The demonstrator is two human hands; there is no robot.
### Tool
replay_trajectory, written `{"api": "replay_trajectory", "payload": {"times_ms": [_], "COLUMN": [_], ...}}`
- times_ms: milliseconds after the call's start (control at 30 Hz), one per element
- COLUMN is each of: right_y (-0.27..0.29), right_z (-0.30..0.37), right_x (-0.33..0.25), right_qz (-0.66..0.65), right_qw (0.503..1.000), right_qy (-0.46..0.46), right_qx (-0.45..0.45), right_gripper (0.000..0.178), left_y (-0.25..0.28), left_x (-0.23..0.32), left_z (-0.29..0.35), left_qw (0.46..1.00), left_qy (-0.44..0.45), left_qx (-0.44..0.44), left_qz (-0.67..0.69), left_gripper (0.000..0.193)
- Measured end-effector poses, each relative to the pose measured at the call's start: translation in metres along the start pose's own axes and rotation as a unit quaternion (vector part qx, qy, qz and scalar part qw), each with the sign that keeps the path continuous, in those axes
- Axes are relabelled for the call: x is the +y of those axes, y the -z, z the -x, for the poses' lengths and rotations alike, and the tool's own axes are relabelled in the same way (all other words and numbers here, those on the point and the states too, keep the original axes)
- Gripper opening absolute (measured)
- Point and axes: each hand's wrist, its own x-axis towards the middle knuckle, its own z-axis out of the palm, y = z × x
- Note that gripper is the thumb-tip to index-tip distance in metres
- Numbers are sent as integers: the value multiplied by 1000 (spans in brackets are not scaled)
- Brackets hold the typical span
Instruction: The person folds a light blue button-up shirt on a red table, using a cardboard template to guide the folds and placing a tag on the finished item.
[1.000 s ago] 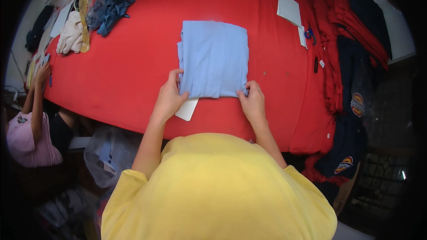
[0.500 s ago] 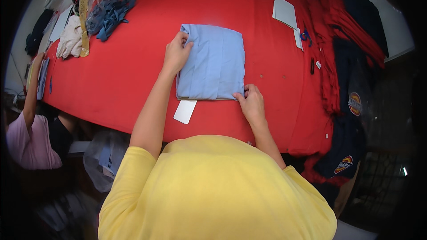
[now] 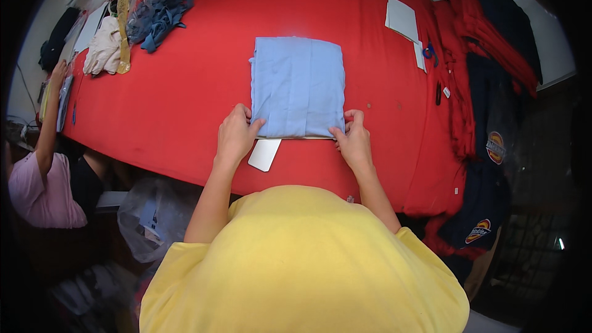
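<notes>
A light blue folded garment (image 3: 298, 86) lies as a neat rectangle on the red cloth-covered table (image 3: 166, 111) in front of me. My left hand (image 3: 237, 132) pinches its near left corner between thumb and fingers. At the near right corner, my right hand (image 3: 353, 139) grips the edge the same way, thumb on top. A pale edge shows along the garment's near side, just under the fabric. A white card with rounded corners (image 3: 264, 155) sticks out toward me from beneath that side, close to my left hand.
Crumpled dark blue cloth (image 3: 161, 18), a cream cloth (image 3: 103, 49) and clear plastic lie far left. White cards (image 3: 402, 20) and blue-handled scissors (image 3: 430, 54) are at right, beside red and navy garments (image 3: 487, 142). A person in pink (image 3: 48, 191) works at the left edge.
My left hand has moved from the garment's far left corner down to its near left corner. The far left corner now lies flatter. My right hand stays at the near right corner.
</notes>
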Motion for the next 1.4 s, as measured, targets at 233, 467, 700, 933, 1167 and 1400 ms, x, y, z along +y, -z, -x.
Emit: {"api": "replay_trajectory", "payload": {"times_ms": [233,467,700,933,1167,1400], "right_y": [71,120,24,7,-62,-71], "right_z": [-1,-28,-127,-135,-125,-137], "right_x": [-44,-94,-9,-38,-103,-91], "right_qz": [-400,-176,-204,161,244,97], "right_qw": [902,961,971,970,928,954], "right_qy": [106,209,91,178,274,266], "right_qx": [-120,-51,-84,46,-60,-98], "right_gripper": [27,19,20,29,56,44], "left_y": [72,134,31,27,26,11], "left_x": [37,91,19,14,8,19], "left_z": [-6,-24,-132,-133,-135,-132], "left_qw": [884,928,965,955,947,947], "left_qy": [-71,-126,-24,91,67,35], "left_qx": [-89,-62,-123,-89,-146,-57], "left_qz": [454,344,230,269,279,315], "left_gripper": [28,21,29,31,14,18]}}
